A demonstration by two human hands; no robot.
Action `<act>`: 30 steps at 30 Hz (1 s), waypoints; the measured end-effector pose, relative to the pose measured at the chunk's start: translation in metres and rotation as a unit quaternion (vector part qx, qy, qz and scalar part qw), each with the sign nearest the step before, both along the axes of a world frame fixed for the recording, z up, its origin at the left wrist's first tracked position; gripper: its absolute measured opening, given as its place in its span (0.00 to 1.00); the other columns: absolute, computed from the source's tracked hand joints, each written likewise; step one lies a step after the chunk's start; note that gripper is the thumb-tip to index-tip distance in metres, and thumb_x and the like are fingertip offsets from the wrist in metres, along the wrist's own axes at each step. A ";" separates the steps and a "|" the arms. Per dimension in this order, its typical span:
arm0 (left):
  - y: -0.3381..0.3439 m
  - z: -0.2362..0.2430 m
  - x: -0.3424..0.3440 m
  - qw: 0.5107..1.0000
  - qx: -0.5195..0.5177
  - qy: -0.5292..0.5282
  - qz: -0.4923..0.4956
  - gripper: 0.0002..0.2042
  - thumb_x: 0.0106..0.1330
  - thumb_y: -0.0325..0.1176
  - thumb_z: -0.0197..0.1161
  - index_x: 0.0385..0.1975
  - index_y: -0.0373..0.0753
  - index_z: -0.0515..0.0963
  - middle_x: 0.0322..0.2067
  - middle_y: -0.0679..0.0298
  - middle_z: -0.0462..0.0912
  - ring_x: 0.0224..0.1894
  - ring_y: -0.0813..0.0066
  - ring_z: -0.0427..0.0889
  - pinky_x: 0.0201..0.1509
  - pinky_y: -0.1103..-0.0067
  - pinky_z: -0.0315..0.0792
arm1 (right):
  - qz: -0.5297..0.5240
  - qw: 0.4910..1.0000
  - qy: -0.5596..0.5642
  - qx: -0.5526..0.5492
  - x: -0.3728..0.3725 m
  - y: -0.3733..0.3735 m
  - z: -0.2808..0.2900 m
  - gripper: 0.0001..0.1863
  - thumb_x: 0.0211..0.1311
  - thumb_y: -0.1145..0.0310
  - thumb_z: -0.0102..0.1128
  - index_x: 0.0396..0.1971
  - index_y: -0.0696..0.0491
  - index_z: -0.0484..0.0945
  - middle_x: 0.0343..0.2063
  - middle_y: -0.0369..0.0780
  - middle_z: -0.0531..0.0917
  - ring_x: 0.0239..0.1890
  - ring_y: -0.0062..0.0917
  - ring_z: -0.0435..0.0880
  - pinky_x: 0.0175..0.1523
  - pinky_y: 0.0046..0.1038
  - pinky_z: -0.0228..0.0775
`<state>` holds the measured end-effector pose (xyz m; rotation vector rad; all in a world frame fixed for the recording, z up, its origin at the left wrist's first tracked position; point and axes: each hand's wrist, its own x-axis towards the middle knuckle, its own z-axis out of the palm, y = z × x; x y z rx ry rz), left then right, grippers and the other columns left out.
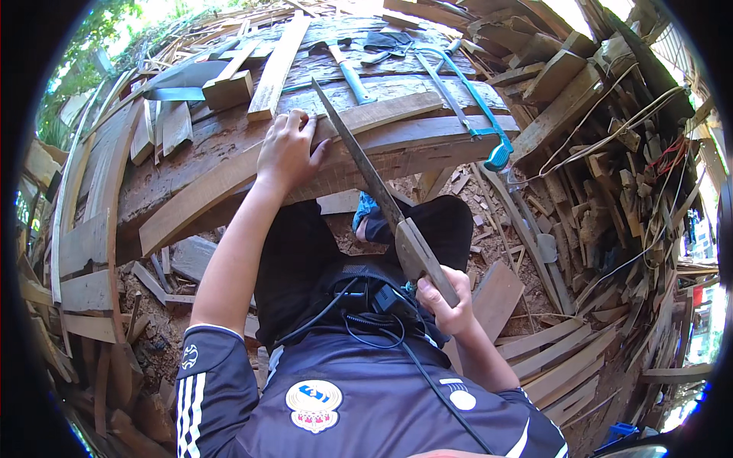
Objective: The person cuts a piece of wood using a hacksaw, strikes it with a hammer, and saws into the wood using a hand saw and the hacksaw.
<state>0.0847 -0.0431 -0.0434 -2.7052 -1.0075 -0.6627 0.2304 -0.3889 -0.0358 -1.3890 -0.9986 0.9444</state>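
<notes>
My left hand [294, 145] grips a long, narrow wooden board [195, 195] lying along the front of a weathered timber bench [206, 130], its fingers bent over the board. My right hand [447, 301] is closed round the wooden handle of a hand saw [366, 172], low by my right thigh. The saw's long blade rises diagonally across the board, just right of my left hand, with its tip above the board. Farther back on the bench are a hammer [351, 72] with a blue handle and a teal bow saw [489, 103], which reaches past the board's right end.
Stacked scrap lumber [588, 198] with loose wires fills the right side. Planks and offcuts [92, 275] lie at the left, and more [557, 351] at the lower right. My knees are below the bench, over ground [481, 229] strewn with wood chips.
</notes>
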 end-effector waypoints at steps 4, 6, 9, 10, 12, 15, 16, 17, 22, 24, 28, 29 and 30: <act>-0.001 0.000 0.002 1.000 -0.013 0.007 0.004 0.28 0.71 0.53 0.57 0.59 0.34 0.78 0.55 0.55 0.76 0.57 0.56 0.77 0.63 0.66 0.71 | -0.019 0.999 0.009 -0.024 -0.003 -0.004 0.010 0.11 0.68 0.69 0.59 0.26 0.58 0.75 0.16 0.30 0.73 0.20 0.11 0.67 0.25 0.20 0.57; 0.002 -0.003 0.002 1.000 -0.015 0.012 0.004 0.28 0.71 0.54 0.56 0.59 0.35 0.77 0.56 0.53 0.79 0.56 0.55 0.80 0.62 0.66 0.72 | -0.019 0.999 0.012 -0.038 -0.002 -0.011 0.016 0.11 0.68 0.68 0.60 0.27 0.58 0.76 0.16 0.30 0.73 0.19 0.11 0.67 0.25 0.20 0.57; 0.004 -0.003 0.003 1.000 -0.001 0.009 0.005 0.29 0.72 0.55 0.55 0.59 0.36 0.78 0.54 0.54 0.81 0.56 0.56 0.80 0.62 0.66 0.72 | -0.018 0.999 0.017 -0.032 -0.001 -0.030 0.027 0.11 0.68 0.68 0.60 0.26 0.57 0.76 0.16 0.30 0.74 0.19 0.11 0.68 0.24 0.20 0.58; 0.005 -0.003 0.002 1.000 0.002 0.013 0.007 0.28 0.71 0.55 0.54 0.59 0.37 0.78 0.53 0.55 0.82 0.55 0.56 0.81 0.62 0.66 0.72 | -0.019 0.999 0.020 -0.040 0.000 -0.039 0.028 0.10 0.67 0.69 0.60 0.25 0.57 0.75 0.16 0.31 0.74 0.19 0.11 0.68 0.25 0.19 0.58; 0.005 -0.002 0.002 1.000 -0.021 0.001 0.002 0.28 0.71 0.55 0.56 0.56 0.35 0.80 0.55 0.53 0.81 0.56 0.54 0.80 0.62 0.64 0.72 | -0.017 0.999 0.009 -0.030 0.002 -0.057 0.028 0.10 0.67 0.70 0.59 0.25 0.57 0.75 0.16 0.31 0.74 0.19 0.12 0.69 0.25 0.19 0.58; 0.015 -0.006 0.002 1.000 -0.010 0.001 -0.001 0.29 0.71 0.56 0.55 0.56 0.35 0.80 0.55 0.53 0.82 0.55 0.53 0.81 0.61 0.63 0.73 | -0.023 0.999 0.020 -0.028 -0.003 -0.081 0.035 0.10 0.66 0.73 0.57 0.24 0.58 0.74 0.16 0.32 0.74 0.17 0.13 0.68 0.23 0.19 0.58; 0.016 -0.007 0.001 1.000 -0.005 0.000 -0.003 0.29 0.71 0.56 0.55 0.56 0.34 0.80 0.56 0.53 0.82 0.55 0.52 0.81 0.61 0.63 0.73 | -0.023 0.999 0.032 -0.012 -0.002 -0.088 0.036 0.09 0.66 0.74 0.56 0.24 0.59 0.74 0.15 0.32 0.74 0.16 0.12 0.67 0.22 0.19 0.56; 0.018 -0.007 0.003 1.000 0.001 -0.001 -0.009 0.29 0.71 0.56 0.54 0.56 0.34 0.80 0.56 0.53 0.82 0.55 0.52 0.81 0.61 0.63 0.73 | -0.027 0.999 0.044 0.006 -0.002 -0.094 0.036 0.09 0.66 0.75 0.56 0.24 0.59 0.74 0.15 0.32 0.73 0.15 0.12 0.66 0.21 0.19 0.55; 0.016 -0.004 0.000 1.000 -0.022 0.021 -0.003 0.29 0.72 0.54 0.54 0.58 0.34 0.78 0.58 0.52 0.80 0.58 0.51 0.79 0.64 0.63 0.71 | -0.030 0.999 0.039 -0.002 -0.008 -0.061 0.041 0.10 0.66 0.76 0.55 0.23 0.57 0.71 0.14 0.29 0.70 0.14 0.11 0.63 0.20 0.18 0.52; 0.014 -0.006 0.004 1.000 -0.010 0.014 -0.017 0.28 0.73 0.53 0.55 0.59 0.34 0.77 0.58 0.52 0.80 0.59 0.52 0.78 0.64 0.62 0.70 | -0.032 0.999 0.036 -0.004 -0.004 -0.030 0.034 0.10 0.67 0.74 0.56 0.24 0.56 0.71 0.14 0.28 0.69 0.14 0.10 0.62 0.20 0.18 0.52; 0.005 -0.004 0.003 1.000 -0.021 0.015 -0.013 0.28 0.73 0.53 0.55 0.61 0.34 0.76 0.55 0.52 0.80 0.58 0.53 0.77 0.62 0.62 0.70 | 0.004 0.990 0.137 0.041 0.015 0.052 0.024 0.09 0.68 0.72 0.57 0.27 0.56 0.71 0.13 0.28 0.67 0.13 0.10 0.62 0.19 0.19 0.54; 0.002 -0.004 0.006 1.000 -0.016 0.016 -0.017 0.28 0.73 0.53 0.55 0.61 0.34 0.76 0.55 0.52 0.80 0.58 0.53 0.77 0.62 0.62 0.70 | 0.014 0.986 0.153 0.058 0.017 0.075 0.021 0.08 0.68 0.72 0.57 0.27 0.56 0.72 0.13 0.28 0.67 0.13 0.10 0.62 0.19 0.19 0.54; -0.001 -0.004 0.005 1.000 -0.011 0.007 -0.027 0.29 0.72 0.54 0.55 0.61 0.34 0.76 0.55 0.52 0.80 0.57 0.51 0.78 0.63 0.61 0.70 | 0.012 0.987 0.151 0.059 0.017 0.098 0.019 0.08 0.68 0.72 0.57 0.27 0.55 0.72 0.13 0.28 0.67 0.13 0.11 0.63 0.19 0.19 0.54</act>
